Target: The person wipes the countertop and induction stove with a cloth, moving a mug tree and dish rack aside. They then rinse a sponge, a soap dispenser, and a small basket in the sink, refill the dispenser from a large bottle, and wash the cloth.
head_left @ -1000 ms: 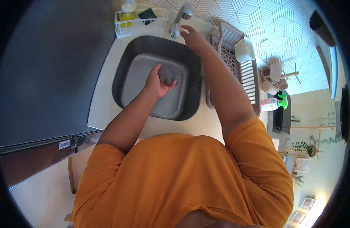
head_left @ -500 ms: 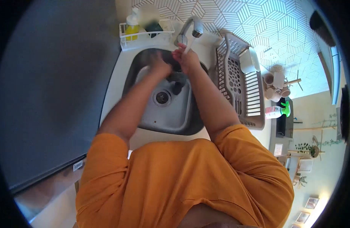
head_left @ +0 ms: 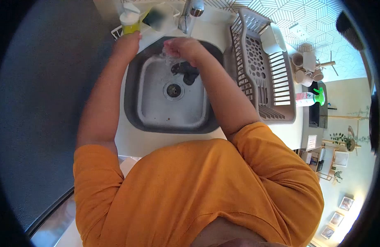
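Observation:
My left hand (head_left: 127,46) is at the yellow-green soap bottle (head_left: 131,27) at the sink's upper left, its fingers closed round the lower part. The bottle has a white pump top. My right hand (head_left: 184,48) is over the back of the grey sink (head_left: 157,109), below the faucet (head_left: 196,8), with its fingers curled together and nothing seen in them. Water splashes off its fingertips. A dark object (head_left: 189,76) lies in the basin under that hand, beyond the drain (head_left: 173,90).
A brown dish rack (head_left: 242,61) with a white container (head_left: 273,39) stands right of the sink. Farther right are hanging mugs (head_left: 298,59) and a spray bottle (head_left: 305,99) with a green trigger. A dark grey surface (head_left: 45,90) fills the left side.
My left hand has moved from above the basin up and left to the soap bottle. My right hand has shifted slightly left, and the view has shifted.

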Motion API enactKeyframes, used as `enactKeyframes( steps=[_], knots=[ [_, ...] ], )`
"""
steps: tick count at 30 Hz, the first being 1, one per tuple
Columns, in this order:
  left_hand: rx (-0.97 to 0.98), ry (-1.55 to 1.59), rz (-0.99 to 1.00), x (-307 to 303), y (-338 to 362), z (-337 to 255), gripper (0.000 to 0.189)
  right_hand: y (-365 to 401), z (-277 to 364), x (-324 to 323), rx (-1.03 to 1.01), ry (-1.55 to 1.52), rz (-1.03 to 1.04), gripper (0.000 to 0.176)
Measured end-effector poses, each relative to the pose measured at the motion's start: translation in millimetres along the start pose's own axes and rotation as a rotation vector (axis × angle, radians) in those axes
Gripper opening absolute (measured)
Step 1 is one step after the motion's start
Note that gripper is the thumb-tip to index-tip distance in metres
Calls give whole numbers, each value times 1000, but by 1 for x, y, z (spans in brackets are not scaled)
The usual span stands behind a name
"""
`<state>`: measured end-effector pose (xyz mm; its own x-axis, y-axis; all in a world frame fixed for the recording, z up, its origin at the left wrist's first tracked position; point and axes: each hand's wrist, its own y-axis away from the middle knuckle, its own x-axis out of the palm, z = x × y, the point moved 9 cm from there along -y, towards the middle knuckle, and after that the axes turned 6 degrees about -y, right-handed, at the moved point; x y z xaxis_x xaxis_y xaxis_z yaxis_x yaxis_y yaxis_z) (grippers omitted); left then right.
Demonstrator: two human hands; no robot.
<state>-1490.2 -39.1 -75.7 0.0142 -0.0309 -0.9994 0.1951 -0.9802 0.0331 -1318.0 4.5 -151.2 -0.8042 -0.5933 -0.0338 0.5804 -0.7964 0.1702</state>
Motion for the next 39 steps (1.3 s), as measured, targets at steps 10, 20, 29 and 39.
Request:
enactKeyframes(
  steps=[10,20,29,39],
  knots=[
    [-67,453,-47,55,120,-64,25,22,-30,-6,186,-335,-139,19],
    [28,348,-67,86,150,-66,21,43,-80,22,220,-58,83,30],
    [-72,530,39,118,158,-66,22,36,-128,0,307,153,185,36],
    [-142,326,145,207,119,-36,24,43,-160,-80,432,915,-483,40]
  ],
)
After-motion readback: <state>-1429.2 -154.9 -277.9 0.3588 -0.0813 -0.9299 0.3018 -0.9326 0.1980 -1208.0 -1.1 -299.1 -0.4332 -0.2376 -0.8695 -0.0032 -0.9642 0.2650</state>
